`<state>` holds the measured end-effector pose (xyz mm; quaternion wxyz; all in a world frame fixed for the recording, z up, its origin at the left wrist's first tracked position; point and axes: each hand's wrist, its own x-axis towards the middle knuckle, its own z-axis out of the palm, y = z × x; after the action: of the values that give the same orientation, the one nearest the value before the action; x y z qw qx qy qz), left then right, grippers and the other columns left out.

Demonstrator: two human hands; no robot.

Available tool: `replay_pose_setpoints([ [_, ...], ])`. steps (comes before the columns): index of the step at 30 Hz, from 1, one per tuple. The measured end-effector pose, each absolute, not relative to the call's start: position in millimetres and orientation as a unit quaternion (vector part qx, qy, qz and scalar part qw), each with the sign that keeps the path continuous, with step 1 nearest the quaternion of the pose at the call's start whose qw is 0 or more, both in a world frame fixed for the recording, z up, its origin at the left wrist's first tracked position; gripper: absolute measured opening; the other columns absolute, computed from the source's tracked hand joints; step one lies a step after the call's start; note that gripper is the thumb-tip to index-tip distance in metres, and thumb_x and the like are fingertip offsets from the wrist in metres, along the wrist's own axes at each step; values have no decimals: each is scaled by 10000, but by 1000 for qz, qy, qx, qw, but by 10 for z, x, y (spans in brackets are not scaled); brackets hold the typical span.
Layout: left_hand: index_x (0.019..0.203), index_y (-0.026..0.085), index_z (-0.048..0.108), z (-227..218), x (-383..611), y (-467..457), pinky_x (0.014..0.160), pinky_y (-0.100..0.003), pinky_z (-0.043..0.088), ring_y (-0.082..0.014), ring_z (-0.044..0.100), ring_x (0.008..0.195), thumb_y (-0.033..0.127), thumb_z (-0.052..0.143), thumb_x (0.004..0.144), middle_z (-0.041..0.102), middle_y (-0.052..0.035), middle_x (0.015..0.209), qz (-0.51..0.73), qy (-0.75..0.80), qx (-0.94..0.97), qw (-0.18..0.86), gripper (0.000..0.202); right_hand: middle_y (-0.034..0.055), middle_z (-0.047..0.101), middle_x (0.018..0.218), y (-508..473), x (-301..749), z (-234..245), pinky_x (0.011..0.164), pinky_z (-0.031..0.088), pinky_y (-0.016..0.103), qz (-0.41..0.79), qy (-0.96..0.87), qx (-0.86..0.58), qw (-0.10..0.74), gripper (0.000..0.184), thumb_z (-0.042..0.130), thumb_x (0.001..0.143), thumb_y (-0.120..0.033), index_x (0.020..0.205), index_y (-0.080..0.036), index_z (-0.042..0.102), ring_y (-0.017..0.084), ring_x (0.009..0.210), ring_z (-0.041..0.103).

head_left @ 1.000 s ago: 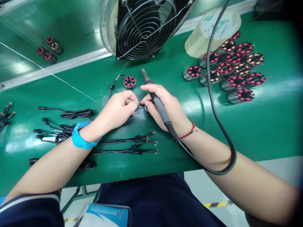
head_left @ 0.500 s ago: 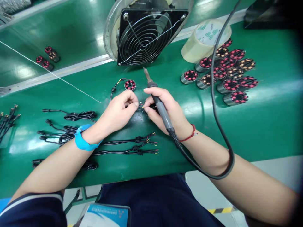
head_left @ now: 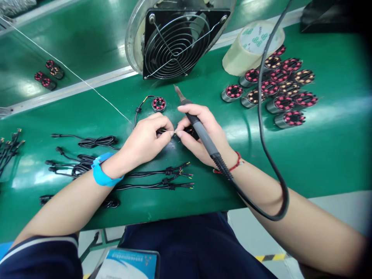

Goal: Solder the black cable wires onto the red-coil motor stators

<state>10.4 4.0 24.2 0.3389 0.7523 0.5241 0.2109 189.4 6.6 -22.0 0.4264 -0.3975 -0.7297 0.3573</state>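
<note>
My left hand point(head_left: 151, 133) is closed, thumb and forefinger pinching thin wire ends point(head_left: 164, 130) of a black cable. Its fingertips meet those of my right hand point(head_left: 205, 135). The right hand grips a soldering iron point(head_left: 200, 131) with a grey handle, its bare metal tip pointing up and away. Right thumb and forefinger also pinch at the same thin wires; a dark part beneath that hand is mostly hidden. Just beyond the left hand stands a small stator point(head_left: 159, 104) with red windings, joined to a black cable point(head_left: 138, 112). A thin pale strand point(head_left: 101, 96) runs down towards the left hand.
A fan with wire guard point(head_left: 174, 50) faces me at the back. To the right stand several stators point(head_left: 285, 104) and a tape roll point(head_left: 250, 46). Black cables point(head_left: 151, 187) lie at left and front. The iron's cord point(head_left: 263, 116) loops over my right forearm.
My left hand has moved slightly right, so the fingertips of both hands now meet at the wires. The iron has tilted slightly, and the pale strand has shifted.
</note>
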Motion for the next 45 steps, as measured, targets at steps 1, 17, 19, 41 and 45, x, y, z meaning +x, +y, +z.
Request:
replay_pose_setpoints([
  [1,724,173,603,240,107,45,732,-268,441,-131,573,774,113,534,797,631,-3,808,208,533,745,342,116,-30,639,845,69,1910,-224,899,505,370,349,-736,-397,423,436,556,825,-195,1247,-262,466,159,849,656],
  [17,652,161,572,216,148,83,677,-277,416,-121,527,713,116,513,739,581,1,742,205,570,713,354,114,1,691,916,69,1911,-234,916,532,419,291,-760,-414,408,446,580,824,-181,1251,-287,510,207,902,645],
  [19,651,163,571,218,154,81,663,-275,410,-118,519,702,119,513,736,579,-1,743,208,571,712,353,112,0,703,907,33,1950,-191,928,537,417,290,-751,-409,429,411,558,864,-180,1261,-276,516,198,892,661],
  [41,622,176,507,229,217,49,731,-306,460,-108,467,662,70,533,732,550,2,737,196,587,710,337,154,-4,667,665,-124,2170,0,431,461,317,215,-667,-430,570,146,655,834,-323,710,-251,684,127,506,582],
  [45,623,176,507,233,217,48,706,-299,465,-105,466,651,60,531,737,549,3,735,196,587,712,333,165,-6,666,651,-92,2167,-26,427,455,301,200,-669,-427,574,182,646,838,-333,689,-240,691,114,497,578],
])
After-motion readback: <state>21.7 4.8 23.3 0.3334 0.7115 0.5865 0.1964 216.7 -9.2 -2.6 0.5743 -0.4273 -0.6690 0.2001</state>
